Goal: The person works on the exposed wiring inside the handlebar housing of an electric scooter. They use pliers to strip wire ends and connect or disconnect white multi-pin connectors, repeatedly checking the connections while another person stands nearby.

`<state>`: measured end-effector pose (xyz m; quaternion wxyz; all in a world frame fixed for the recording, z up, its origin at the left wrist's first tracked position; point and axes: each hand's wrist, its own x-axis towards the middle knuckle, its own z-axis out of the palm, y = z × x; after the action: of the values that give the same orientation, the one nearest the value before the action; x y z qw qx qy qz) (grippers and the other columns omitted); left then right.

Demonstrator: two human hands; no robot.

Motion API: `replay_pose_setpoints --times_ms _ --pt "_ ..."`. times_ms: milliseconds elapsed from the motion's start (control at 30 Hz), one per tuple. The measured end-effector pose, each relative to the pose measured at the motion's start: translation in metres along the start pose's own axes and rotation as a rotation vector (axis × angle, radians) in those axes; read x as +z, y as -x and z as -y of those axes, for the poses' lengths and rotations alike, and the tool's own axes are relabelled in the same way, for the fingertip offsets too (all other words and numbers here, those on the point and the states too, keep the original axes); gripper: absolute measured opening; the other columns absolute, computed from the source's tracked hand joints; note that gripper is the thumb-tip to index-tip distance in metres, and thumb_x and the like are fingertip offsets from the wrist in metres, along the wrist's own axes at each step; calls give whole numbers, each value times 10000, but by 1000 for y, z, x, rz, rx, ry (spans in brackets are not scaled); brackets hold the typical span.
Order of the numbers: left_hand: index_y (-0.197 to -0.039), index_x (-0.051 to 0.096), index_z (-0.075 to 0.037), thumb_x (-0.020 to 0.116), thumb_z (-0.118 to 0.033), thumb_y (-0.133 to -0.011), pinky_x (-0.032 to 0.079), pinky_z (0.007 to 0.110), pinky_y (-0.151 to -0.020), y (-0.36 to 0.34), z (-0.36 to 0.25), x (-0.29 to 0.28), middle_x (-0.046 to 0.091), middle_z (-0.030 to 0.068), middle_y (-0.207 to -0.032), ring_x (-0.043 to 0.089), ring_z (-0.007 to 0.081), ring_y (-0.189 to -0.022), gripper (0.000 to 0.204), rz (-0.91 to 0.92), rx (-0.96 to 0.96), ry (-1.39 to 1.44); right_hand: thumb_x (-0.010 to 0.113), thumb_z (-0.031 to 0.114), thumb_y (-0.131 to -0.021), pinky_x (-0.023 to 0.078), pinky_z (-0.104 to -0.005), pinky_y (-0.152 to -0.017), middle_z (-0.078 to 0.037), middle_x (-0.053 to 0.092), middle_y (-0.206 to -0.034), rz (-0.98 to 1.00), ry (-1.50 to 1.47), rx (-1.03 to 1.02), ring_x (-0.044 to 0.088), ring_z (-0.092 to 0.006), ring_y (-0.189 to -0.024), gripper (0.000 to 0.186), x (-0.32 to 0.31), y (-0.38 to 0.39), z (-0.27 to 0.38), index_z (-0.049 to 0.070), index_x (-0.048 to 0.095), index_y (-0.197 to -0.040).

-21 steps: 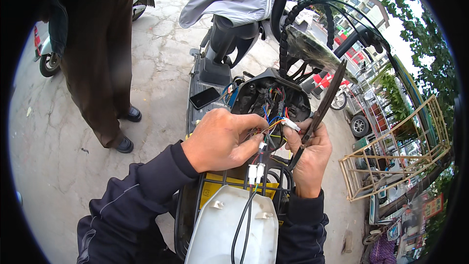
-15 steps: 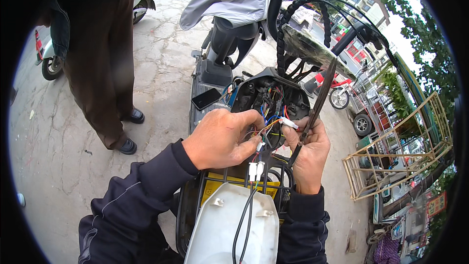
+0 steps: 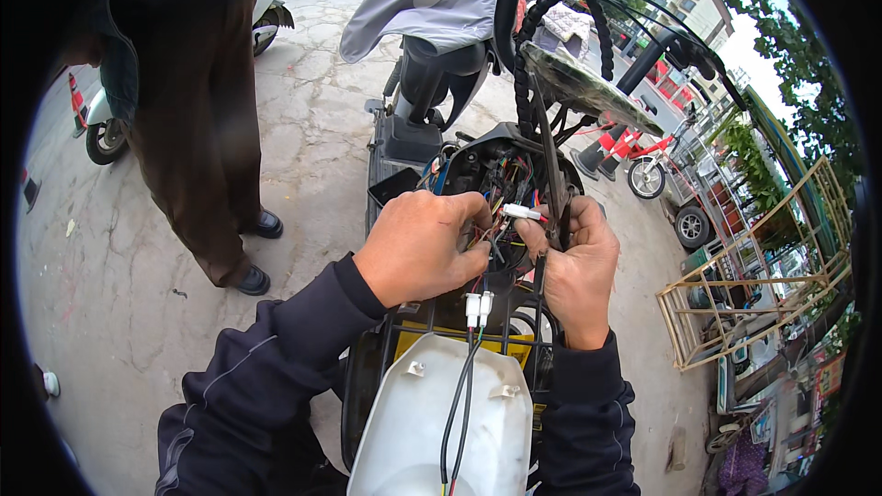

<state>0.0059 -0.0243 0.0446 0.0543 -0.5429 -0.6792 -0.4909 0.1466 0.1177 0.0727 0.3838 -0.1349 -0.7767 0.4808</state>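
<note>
The white plug connector (image 3: 522, 211) lay between the two hands, before the open black housing (image 3: 501, 142) with its exposed wiring; its long axis ran crosswise, dipping slightly toward the right. The right hand (image 3: 583, 266) was the nearer: its thumb tip was just below the connector, and its fingers were clamped on a dark, long hand tool (image 3: 552, 165) that stood nearly upright. The left hand (image 3: 418, 248) was positioned to the connector's lower left, thumb and index tips apart, with thin wires (image 3: 475, 239) in the gap; whether these were gripped could not be determined. Two paired white connectors (image 3: 479, 310) lay below the hands, above the white plastic panel (image 3: 441, 413)
</note>
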Motion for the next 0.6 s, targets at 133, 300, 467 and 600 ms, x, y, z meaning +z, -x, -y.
replay_pose_setpoints --times_ms 133,300,467,600 --pt "-921 670 -19 738 -142 -864 334 296 -462 1 8 3 510 22 -537 474 95 -464 152 -18 -28 137 840 14 -847 465 -194 -648 -11 661 -880 -10 6 -52 584 -42 -749 282 6 -3 5 8 600 -994" --pt "-922 652 13 682 -96 -961 442 240 -531 -2 19 3 659 18 -665 580 51 -561 119 -63 -307 662 828 13 -830 461 -216 -660 -3 644 -808 -44 91 -77 552 -47 -728 260 10 -14 11 -3 592 -938" --pt "-994 648 25 677 -105 -997 425 201 -542 -3 31 6 660 -2 -740 560 18 -642 133 -151 -285 805 833 32 -841 465 -214 -644 -5 661 -802 -91 132 -75 550 -40 -699 255 15 -11 11 -1 597 -934" --pt "-1026 645 11 686 -119 -998 439 206 -562 -4 40 3 653 -11 -760 560 19 -672 140 -124 -277 729 840 33 -840 463 -211 -645 -2 659 -805 -102 104 -50 552 -38 -700 266 18 -10 7 -1 596 -942"
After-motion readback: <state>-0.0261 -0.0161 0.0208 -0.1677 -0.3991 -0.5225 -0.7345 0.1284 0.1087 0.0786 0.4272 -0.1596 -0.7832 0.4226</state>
